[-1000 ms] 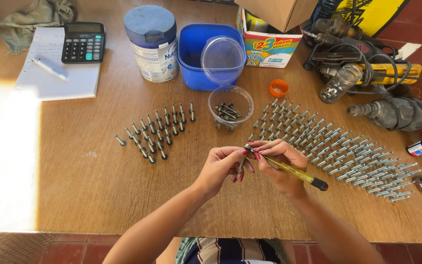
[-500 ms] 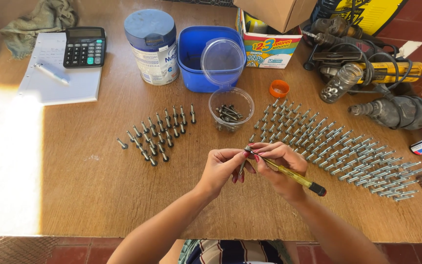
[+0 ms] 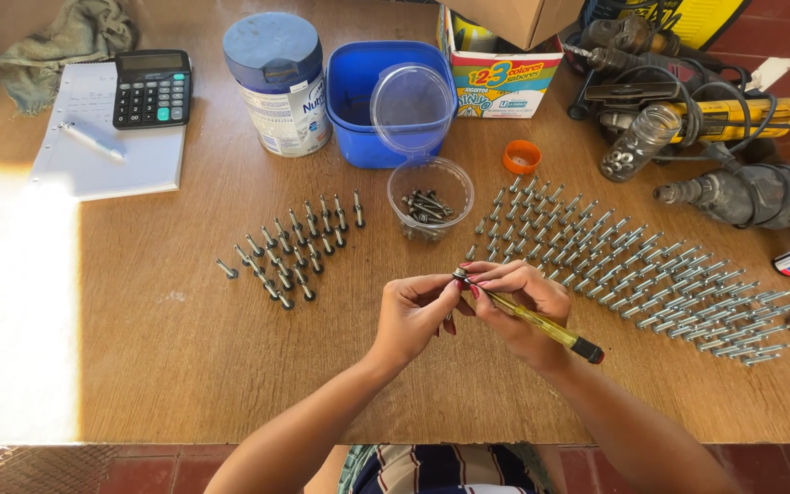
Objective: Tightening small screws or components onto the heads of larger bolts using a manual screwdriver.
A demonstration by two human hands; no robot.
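Both hands meet just above the near middle of the brown wooden table (image 3: 185,366), and all positions below are given relative to them. The left hand (image 3: 411,317) is closed in a pinch on a small dark-headed metal screw (image 3: 460,273), held at its fingertips at the upper edge of the hands. The right hand (image 3: 525,311) is wrapped around a slim yellow-handled screwdriver with a black end cap (image 3: 541,326), its fingers pinching near the tip, which meets the screw. The screwdriver's long axis runs from the screw down and to the right, the black cap pointing toward the person's right side; both hands are equally close to the screw. Just beyond and to the right lies a broad slanted field of grey metal screws laid in rows (image 3: 633,265). Beyond and to the left stands a smaller cluster of dark-headed screws set in short rows (image 3: 294,247). Straight beyond sits a clear round plastic cup holding loose screws (image 3: 429,197), then a blue plastic tub (image 3: 358,128) with a clear round lid (image 3: 411,108) leaning on it. Farther left are a blue-lidded white canister (image 3: 278,82), a black calculator (image 3: 151,87) and a white notepad with a pen (image 3: 107,151). Far right lie grey and yellow power drills (image 3: 715,146). Nothing stands between the hands and the screw rows.
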